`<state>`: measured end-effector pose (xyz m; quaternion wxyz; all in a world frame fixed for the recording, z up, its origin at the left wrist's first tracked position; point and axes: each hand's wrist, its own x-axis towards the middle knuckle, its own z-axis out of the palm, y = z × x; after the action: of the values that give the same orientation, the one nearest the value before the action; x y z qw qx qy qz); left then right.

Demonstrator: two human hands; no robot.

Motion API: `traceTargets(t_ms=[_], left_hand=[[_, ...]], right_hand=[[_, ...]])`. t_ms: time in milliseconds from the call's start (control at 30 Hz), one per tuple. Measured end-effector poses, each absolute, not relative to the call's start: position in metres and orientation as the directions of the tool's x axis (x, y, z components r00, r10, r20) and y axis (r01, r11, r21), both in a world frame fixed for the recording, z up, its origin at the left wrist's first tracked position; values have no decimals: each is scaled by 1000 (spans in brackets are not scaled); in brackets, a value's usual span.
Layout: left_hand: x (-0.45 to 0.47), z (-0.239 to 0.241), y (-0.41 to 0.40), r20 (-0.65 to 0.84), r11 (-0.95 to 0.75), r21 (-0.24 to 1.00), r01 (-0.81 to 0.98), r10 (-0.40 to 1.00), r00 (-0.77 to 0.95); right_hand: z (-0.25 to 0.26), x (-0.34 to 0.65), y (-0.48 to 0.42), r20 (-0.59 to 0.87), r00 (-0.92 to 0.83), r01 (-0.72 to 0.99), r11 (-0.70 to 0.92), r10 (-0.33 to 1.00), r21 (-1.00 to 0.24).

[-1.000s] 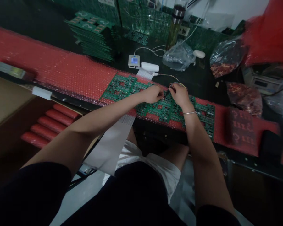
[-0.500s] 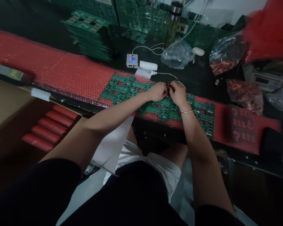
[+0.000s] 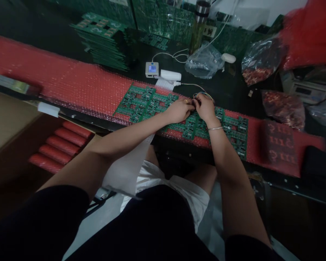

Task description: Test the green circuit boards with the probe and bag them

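A green panel of circuit boards (image 3: 143, 103) lies on red bubble wrap (image 3: 70, 85) along the bench. My left hand (image 3: 179, 110) and my right hand (image 3: 205, 108) meet over the middle of the panel, fingertips pinched together at one spot. Both hands are closed on something small that I cannot make out. A thin looped wire (image 3: 203, 95) shows just behind my right hand. A bracelet circles my right wrist.
A stack of green boards (image 3: 103, 40) stands at the back left. A small white device with a screen (image 3: 152, 69), a white adapter (image 3: 170, 75), a bottle (image 3: 198, 27), plastic bags (image 3: 205, 61) and a scale (image 3: 304, 88) sit behind. Red rolls (image 3: 54, 145) fill a carton at my lower left.
Both hands stayed pinched together over the panel, shifting slightly; my left hand turned so a ring shows. The view drifted a little.
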<state>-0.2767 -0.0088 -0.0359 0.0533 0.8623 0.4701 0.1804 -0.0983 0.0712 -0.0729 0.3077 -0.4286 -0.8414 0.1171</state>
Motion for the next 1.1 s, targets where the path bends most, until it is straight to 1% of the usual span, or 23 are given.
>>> traceTargets(t_ms=[100,167,267,333,433,533,600,700,867,967,1100], left_hand=[[-280,-36,-17,198,-591,194,783,806,559],[-280,-37,-17,169,-582,191,791,813,557],[-281,-40,-15,162,-569,257,781,822,546],[-285,-43,-16,188,-569,337,750,821,539],[-297,-44,-32,272,-542,467,699,840,470],[-317,-37,-69,316,-481,549,683,876,364],[-334,-31,-99,307,-434,566,701,900,310],[-358,-32,-144,322,-387,557,735,916,238],[-390,-59,-195,352,-302,581,756,930,102],[-401,-73,-213,369,-291,603,743,927,63],[-409,-78,-225,286,-230,638,735,957,51]], right_hand=[[-69,-98,73,423,-439,645,606,793,-467],[-60,-95,69,465,-420,630,620,779,-469],[-40,-84,45,547,-385,584,655,743,-479],[-31,-76,15,555,-392,559,669,734,-490],[-29,-68,-32,495,-447,565,664,745,-490],[-39,-63,-58,442,-467,601,642,766,-477],[-47,-63,-61,432,-461,622,629,776,-467],[-55,-64,-54,421,-463,642,622,780,-447],[-59,-67,-49,382,-504,665,630,774,-400],[-59,-67,-50,388,-515,666,642,764,-381],[-60,-68,-50,408,-518,660,654,752,-369]])
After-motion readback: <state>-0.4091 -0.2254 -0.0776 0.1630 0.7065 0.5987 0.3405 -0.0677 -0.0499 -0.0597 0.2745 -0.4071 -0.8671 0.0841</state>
